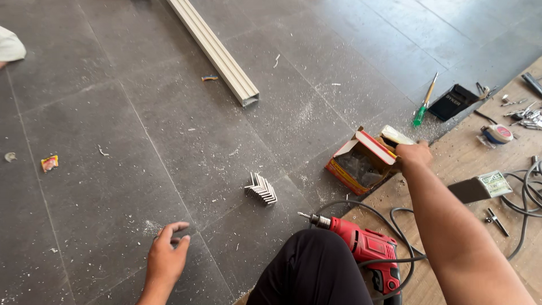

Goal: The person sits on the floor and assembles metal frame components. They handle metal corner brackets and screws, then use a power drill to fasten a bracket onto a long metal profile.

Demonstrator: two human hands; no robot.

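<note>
My right hand (414, 153) reaches out to an open red and yellow cardboard box (359, 164) on the dark tiled floor and grips its far flap; dark small parts lie inside. My left hand (167, 253) hovers low over the floor at the lower left, fingers loosely curled, holding nothing that I can see. A stack of small aluminium angle brackets (261, 188) stands on the tiles between the two hands. A red electric drill (364, 248) with a bit in its chuck lies by my knee, its grey cord looping over the wooden board.
A long aluminium profile (217, 52) lies across the floor at the top. A green-handled screwdriver (423, 104), a black pouch (452, 101), a tape roll (499, 134), loose screws and cables rest around the wooden board (480, 152) on the right. Metal shavings are scattered about.
</note>
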